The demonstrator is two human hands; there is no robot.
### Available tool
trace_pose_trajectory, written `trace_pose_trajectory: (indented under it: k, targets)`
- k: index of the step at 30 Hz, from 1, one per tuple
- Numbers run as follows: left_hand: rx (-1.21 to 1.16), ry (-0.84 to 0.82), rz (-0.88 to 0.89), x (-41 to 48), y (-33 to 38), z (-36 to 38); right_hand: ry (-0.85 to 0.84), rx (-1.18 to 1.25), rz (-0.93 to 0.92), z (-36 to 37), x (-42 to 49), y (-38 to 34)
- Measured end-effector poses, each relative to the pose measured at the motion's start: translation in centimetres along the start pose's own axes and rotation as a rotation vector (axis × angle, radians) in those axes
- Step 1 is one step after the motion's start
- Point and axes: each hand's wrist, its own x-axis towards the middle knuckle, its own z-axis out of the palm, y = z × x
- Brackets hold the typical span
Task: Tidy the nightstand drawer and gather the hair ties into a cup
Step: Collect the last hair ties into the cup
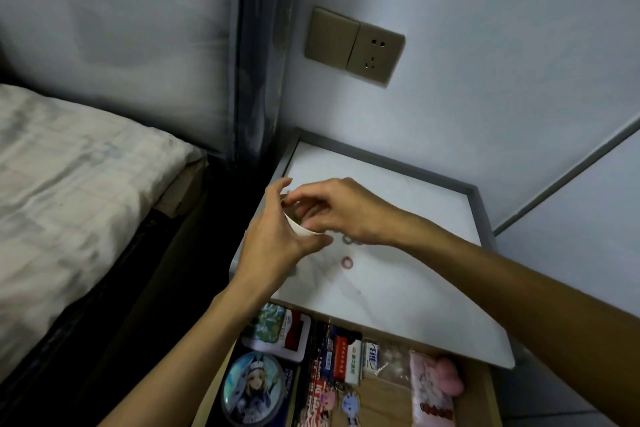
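Observation:
My left hand (277, 243) grips a small white paper cup (300, 227), tilted, above the left side of the white nightstand top (408, 274). My right hand (339, 211) hovers over the cup's mouth with fingertips pinched together; what they pinch is hidden. A pink hair tie (346, 261) lies flat on the top below my hands. A dark hair tie (351, 240) lies partly under my right wrist. The open drawer (377, 399) shows below the top.
The drawer holds a round badge (252, 388), a printed packet (277, 329), booklets (317, 392), small boxes (346, 357), keychains and a pink pouch (433, 388). A bed (69, 184) lies at the left. A wall socket (356, 45) sits above the nightstand.

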Motion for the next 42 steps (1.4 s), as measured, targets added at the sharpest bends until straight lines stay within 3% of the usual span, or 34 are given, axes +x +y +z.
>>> trace_pose_trajectory:
  k: [4,7,12,19,25,30,33,37,40,42]
  targets:
    - [-0.013,0.058,0.0,0.2,-0.1,-0.9,0.233,0.239,0.006,-1.8,1.5,1.8]
    - [-0.037,0.091,0.004,0.5,0.1,-1.5,0.388,0.107,0.198,-2.2,3.7,6.4]
    - [-0.038,0.123,-0.008,0.9,0.2,-2.4,0.219,-0.06,0.425,0.3,6.5,12.9]
    - [-0.012,0.118,-0.017,1.2,0.4,-2.3,0.223,-0.05,0.269,3.3,5.6,12.8]
    - [0.018,0.09,-0.018,0.6,0.3,-1.6,0.264,-0.065,0.311,3.7,4.3,11.1]
    - [0.032,0.076,-0.019,0.5,0.2,-1.3,0.434,0.144,0.171,-0.3,3.2,6.4]
    - [0.021,0.051,-0.018,0.4,0.4,-0.7,0.315,0.244,0.009,-1.7,1.6,2.2]
    - [-0.022,0.006,-0.006,0.0,0.3,-0.2,0.064,0.037,-0.043,-0.8,0.1,0.1]
    - [-0.01,0.029,-0.008,-0.2,0.4,-0.3,0.195,0.137,-0.025,-1.7,-0.8,1.1]
    - [-0.009,0.044,-0.004,-0.3,0.4,-0.5,0.334,0.147,0.087,-2.2,-1.3,2.9]
